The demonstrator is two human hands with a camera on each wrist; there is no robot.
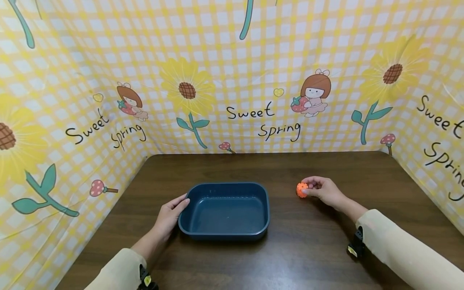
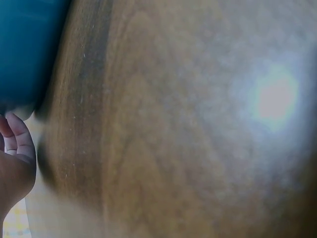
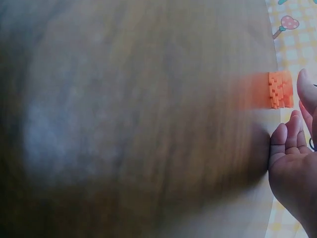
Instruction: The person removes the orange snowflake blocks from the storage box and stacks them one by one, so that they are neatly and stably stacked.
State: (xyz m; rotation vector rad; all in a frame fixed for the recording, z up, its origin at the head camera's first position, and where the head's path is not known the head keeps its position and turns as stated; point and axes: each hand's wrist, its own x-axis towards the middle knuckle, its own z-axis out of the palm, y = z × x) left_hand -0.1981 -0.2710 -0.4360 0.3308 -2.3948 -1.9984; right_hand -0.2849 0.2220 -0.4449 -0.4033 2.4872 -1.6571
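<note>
A dark blue rectangular plastic basin (image 1: 228, 233) sits on the brown table. My left hand (image 1: 168, 216) holds its left side, thumb over the rim and fingers along the outer wall; in the left wrist view, the basin (image 2: 29, 49) partly hides those fingertips. Right of the basin, a small orange toothed block (image 1: 301, 190), seemingly layered, stands on the table. My right hand (image 1: 326, 192) is beside it with bent fingers. The right wrist view shows a narrow gap between the thumb and the orange block (image 3: 280, 89). Nothing lies in the basin.
The brown wooden table (image 1: 232, 262) is backed and flanked by a yellow-and-white checked cloth (image 1: 232, 72) printed with sunflowers and lettering. Each wrist carries a small black device, such as the right one (image 1: 357, 243). Light glares off the tabletop.
</note>
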